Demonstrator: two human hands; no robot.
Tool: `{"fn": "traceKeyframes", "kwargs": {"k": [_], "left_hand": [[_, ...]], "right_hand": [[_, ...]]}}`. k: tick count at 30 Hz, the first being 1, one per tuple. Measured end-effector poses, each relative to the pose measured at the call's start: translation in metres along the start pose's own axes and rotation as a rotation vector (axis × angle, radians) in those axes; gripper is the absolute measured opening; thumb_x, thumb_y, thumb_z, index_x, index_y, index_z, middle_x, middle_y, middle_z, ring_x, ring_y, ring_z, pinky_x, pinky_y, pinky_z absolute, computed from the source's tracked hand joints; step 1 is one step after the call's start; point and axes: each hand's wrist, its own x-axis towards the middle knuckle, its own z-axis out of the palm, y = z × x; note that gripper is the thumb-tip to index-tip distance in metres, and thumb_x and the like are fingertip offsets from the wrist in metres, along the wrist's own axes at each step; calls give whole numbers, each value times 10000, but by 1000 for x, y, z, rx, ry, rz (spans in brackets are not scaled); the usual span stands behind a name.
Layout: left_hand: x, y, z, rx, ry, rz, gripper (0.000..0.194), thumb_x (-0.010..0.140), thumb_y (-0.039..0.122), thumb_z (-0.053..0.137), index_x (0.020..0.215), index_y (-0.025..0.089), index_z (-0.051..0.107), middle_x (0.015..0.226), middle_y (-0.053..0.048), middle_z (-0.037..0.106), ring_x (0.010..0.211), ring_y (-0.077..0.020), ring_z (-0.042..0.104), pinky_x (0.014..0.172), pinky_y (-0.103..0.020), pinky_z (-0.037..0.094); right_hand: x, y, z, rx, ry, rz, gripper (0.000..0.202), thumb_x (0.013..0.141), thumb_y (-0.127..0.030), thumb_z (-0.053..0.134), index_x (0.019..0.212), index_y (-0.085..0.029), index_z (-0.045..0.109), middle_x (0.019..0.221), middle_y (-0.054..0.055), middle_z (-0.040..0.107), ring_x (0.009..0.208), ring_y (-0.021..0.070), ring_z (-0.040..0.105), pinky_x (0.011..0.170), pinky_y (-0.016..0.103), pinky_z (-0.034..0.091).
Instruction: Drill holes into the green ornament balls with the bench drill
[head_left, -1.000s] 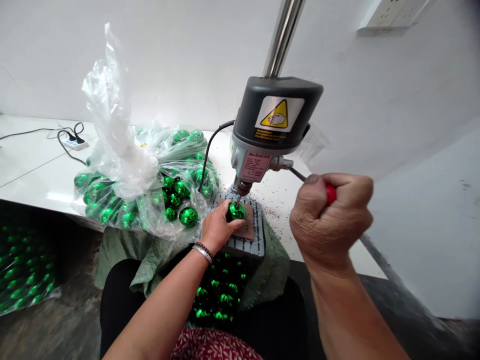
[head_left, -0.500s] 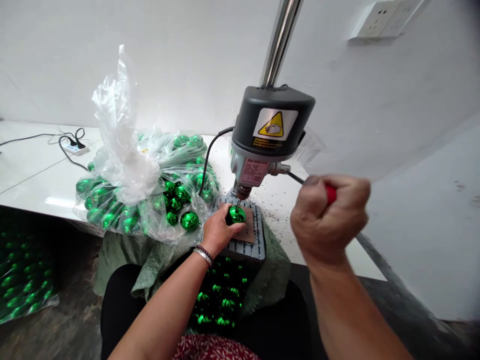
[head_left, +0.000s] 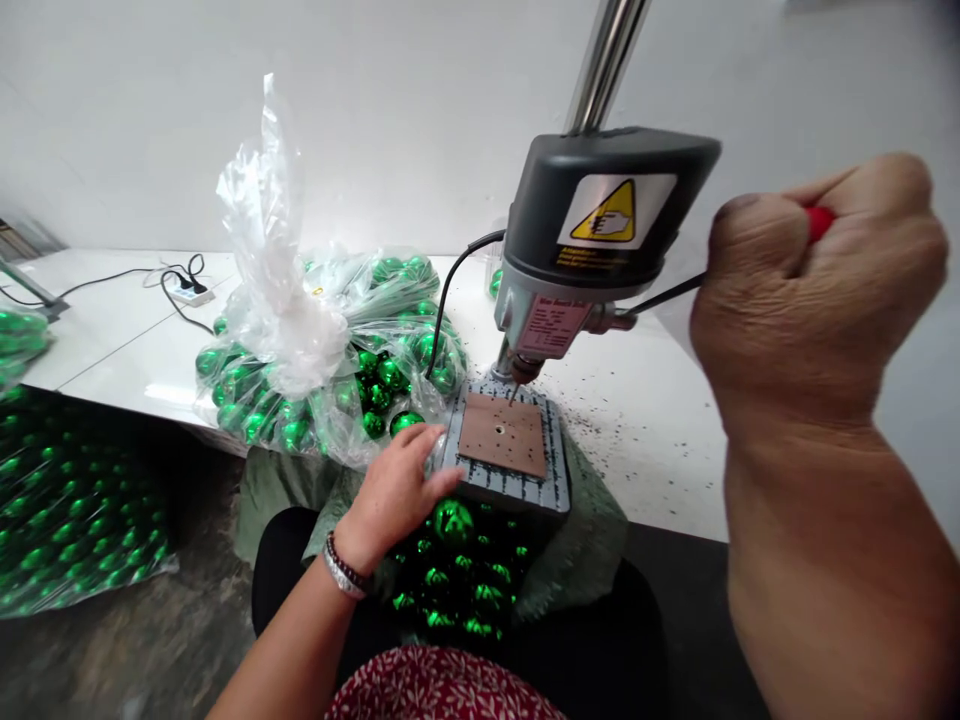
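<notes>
My right hand [head_left: 817, 300] is closed round the red-tipped lever [head_left: 667, 295] of the bench drill [head_left: 600, 220]. The drill bit stands above a brown board [head_left: 502, 436] on the grey drill base [head_left: 556, 480], and no ball lies on the board. At the base's left edge my left hand [head_left: 397, 490] has its fingers apart and holds nothing. One shiny green ball [head_left: 454, 521] is just below the left hand's thumb, over several green balls [head_left: 487, 595] in front of the base. Another green ball [head_left: 406, 423] is behind the fingers.
An open clear plastic bag [head_left: 307, 340] of green balls stands on the white table [head_left: 112, 340], left of the drill. A power strip [head_left: 192, 292] with black cables lies further left. Another bag of green balls [head_left: 75, 510] is at the lower left. Dark shavings dot the table.
My left hand has let go of the green ball and moved off the board, down and left. The ball is now below the base's front edge. My right hand has risen with the lever.
</notes>
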Motion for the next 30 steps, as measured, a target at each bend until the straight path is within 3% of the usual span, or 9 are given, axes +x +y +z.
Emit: {"fn": "traceKeyframes", "kwargs": {"k": [3, 8, 11, 14, 16, 19, 21, 25, 30], "left_hand": [[16, -9, -11, 210, 100, -118, 367, 922, 285, 476, 1252, 156, 570, 1280, -140, 605, 1168, -248, 578, 1005, -383, 452], [33, -15, -14, 434, -150, -257, 508, 907, 448, 467, 1274, 103, 532, 1094, -204, 684, 1035, -343, 636, 850, -448, 490], [35, -13, -6, 448, -199, -284, 528, 940, 464, 352, 1317, 121, 489, 1125, -214, 672, 1043, -356, 635, 840, -458, 471], [36, -11, 2, 325, -206, -339, 509, 956, 393, 286, 1361, 126, 439, 1203, -226, 636, 1076, -343, 625, 866, -449, 452], [36, -13, 6, 170, -147, -351, 488, 950, 364, 294, 1346, 128, 455, 1228, -211, 625, 1107, -315, 611, 909, -428, 437], [37, -17, 10, -52, -28, -312, 476, 901, 376, 413, 1302, 136, 505, 1275, -177, 602, 1179, -278, 558, 986, -395, 404], [37, -17, 12, -148, -21, -291, 468, 846, 400, 510, 1234, 148, 572, 1249, -155, 619, 1177, -272, 547, 1001, -385, 397], [37, -7, 16, -264, -90, -233, 392, 782, 396, 597, 1112, 189, 642, 1082, -87, 685, 999, -240, 605, 909, -361, 440], [38, 6, 20, -428, 4, -238, 392, 763, 402, 638, 1088, 185, 635, 979, -49, 681, 897, -191, 603, 788, -288, 450]], "right_hand": [[1, -2, -1, 15, -25, 27, 225, 843, -261, 365, 791, -125, 537, 676, -76, 420, 729, 37, 473, 686, 305, 312], [1, -2, -2, 57, -32, 23, 184, 828, -241, 369, 738, -131, 486, 658, -86, 388, 720, 36, 458, 688, 321, 292], [1, 0, -1, 89, -25, -2, 185, 824, -254, 366, 720, -131, 456, 661, -87, 389, 716, 35, 453, 685, 330, 273], [1, 2, -1, 133, -32, 2, 189, 822, -275, 365, 699, -142, 416, 655, -92, 359, 709, 25, 442, 692, 332, 243], [0, 4, 0, 153, -32, -9, 180, 832, -272, 367, 700, -154, 404, 657, -84, 341, 674, 15, 392, 690, 306, 251], [0, 6, -1, 172, -27, -49, 157, 848, -251, 393, 716, -167, 384, 675, -63, 340, 639, 18, 314, 675, 253, 282], [0, 6, -1, 185, -27, -50, 153, 852, -242, 403, 721, -171, 368, 676, -58, 332, 631, 20, 301, 667, 236, 290], [0, 4, -1, 207, -40, -25, 161, 854, -224, 401, 707, -168, 366, 653, -63, 322, 622, 14, 311, 665, 222, 281], [2, 2, -1, 209, -49, -25, 191, 853, -190, 438, 708, -177, 315, 649, -66, 341, 601, 20, 283, 660, 219, 261]]}}
